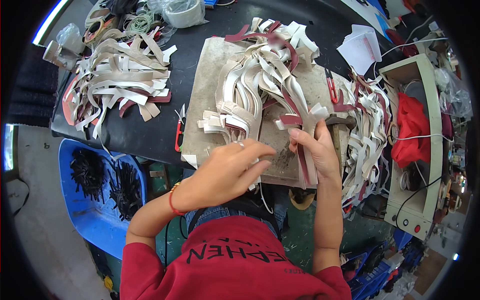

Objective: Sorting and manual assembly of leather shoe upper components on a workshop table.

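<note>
I've R hand [322,154] pinching strips [311,169], L hand [224,169] fingers half-curled, can't tell if holding any; prob. mid-sorting, so next move needs firm R pinch.

Bright, fairly even light fills the middle; a white light strip [49,22] glares at upper left. Fisheye distortion bends edges toward black corners, and a small blurred patch smudges upper centre.
</note>
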{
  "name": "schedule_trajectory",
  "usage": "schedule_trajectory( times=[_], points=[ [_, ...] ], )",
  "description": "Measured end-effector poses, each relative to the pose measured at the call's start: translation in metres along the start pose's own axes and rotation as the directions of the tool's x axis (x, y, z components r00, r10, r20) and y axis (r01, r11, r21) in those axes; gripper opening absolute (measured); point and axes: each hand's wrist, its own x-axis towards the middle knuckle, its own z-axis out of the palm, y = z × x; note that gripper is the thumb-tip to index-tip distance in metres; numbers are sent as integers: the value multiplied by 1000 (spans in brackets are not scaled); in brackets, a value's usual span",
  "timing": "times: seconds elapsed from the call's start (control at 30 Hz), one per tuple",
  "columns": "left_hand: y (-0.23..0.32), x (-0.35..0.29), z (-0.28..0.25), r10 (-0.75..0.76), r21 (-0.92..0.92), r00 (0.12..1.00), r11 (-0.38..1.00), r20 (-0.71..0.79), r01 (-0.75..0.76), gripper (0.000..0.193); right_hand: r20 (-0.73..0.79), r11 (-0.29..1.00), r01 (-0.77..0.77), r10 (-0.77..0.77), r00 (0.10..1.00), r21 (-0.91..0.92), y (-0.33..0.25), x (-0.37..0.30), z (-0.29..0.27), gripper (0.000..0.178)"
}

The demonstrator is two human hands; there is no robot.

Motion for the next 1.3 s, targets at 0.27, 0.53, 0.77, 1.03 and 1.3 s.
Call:
schedule_trajectory(
  times=[0.27,0.53,0.77,1.03,1.3],
  points=[
    [0,30,51,-279,-908,955,368,97,200,47,16,991,125,-125,992,-49,-4,-21,27,49],
    [1,26,51,-443,-977,896,172,40,129,39,10,666,247,-338,941,-704,-3,8,-1,39],
    [-6,18,51,-429,-967,889,113,160,229,42,219,-169,141,-651,727,-975,46,36,-2,16],
    [-7,18,48,-357,-958,914,130,194,254,42,52,270,292,-646,761,-917,-40,15,1,11],
    [-17,18,62,-357,-971,915,79,185,227,35,237,282,458,-570,787,-843,5,-36,24,25]
  ],
)
